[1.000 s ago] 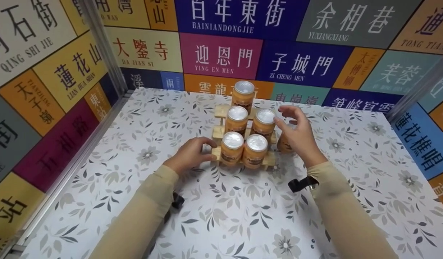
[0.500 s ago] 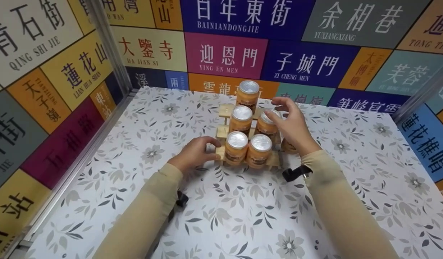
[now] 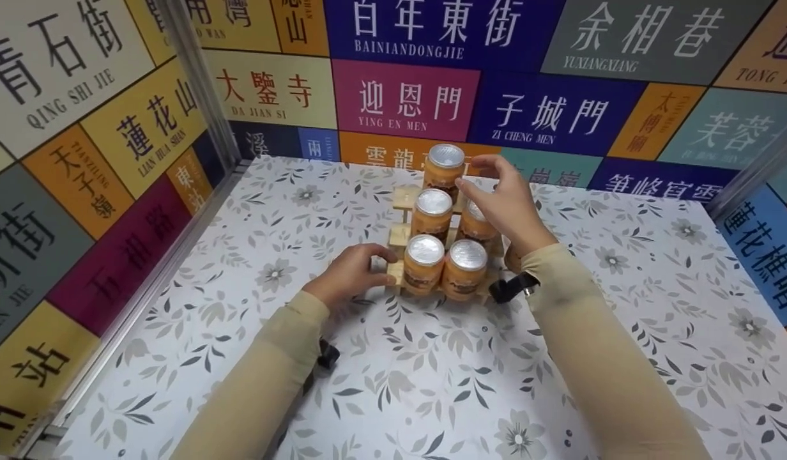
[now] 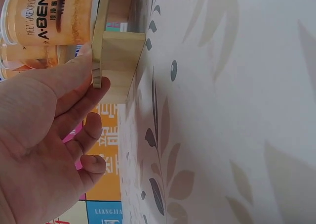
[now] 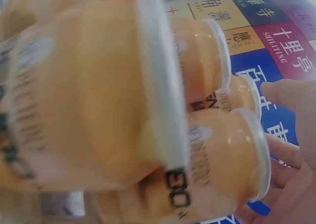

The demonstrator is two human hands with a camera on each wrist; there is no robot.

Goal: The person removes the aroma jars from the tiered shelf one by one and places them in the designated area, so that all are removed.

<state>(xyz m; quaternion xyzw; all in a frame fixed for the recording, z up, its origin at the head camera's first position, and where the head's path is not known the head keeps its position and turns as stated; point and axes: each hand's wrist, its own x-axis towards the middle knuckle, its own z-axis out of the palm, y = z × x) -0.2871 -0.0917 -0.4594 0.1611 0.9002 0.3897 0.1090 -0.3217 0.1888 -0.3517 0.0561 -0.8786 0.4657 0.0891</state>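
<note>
My left hand (image 3: 352,275) pinches the left end of the lowest step of a small wooden tiered stand (image 3: 398,237). In the left wrist view the thumb lies on top of the board (image 4: 121,51) and a finger is under it. Orange cans with silver lids stand upright on the steps: two front cans (image 3: 424,265), two in the middle and one top can (image 3: 443,169). My right hand (image 3: 511,201), thumb and fingers spread, is beside the top can; whether the thumb touches it I cannot tell. It partly covers the right middle can (image 3: 475,227).
Another orange can (image 3: 512,259) is to the right of the stand, mostly hidden behind the right wrist. A white floral cloth (image 3: 393,396) covers the table. Coloured panels (image 3: 400,96) with place names rise behind and at both sides.
My right hand has moved up and left, from beside the right middle can to beside the top can. The left hand stays at the stand's edge. The head view has shifted slightly.
</note>
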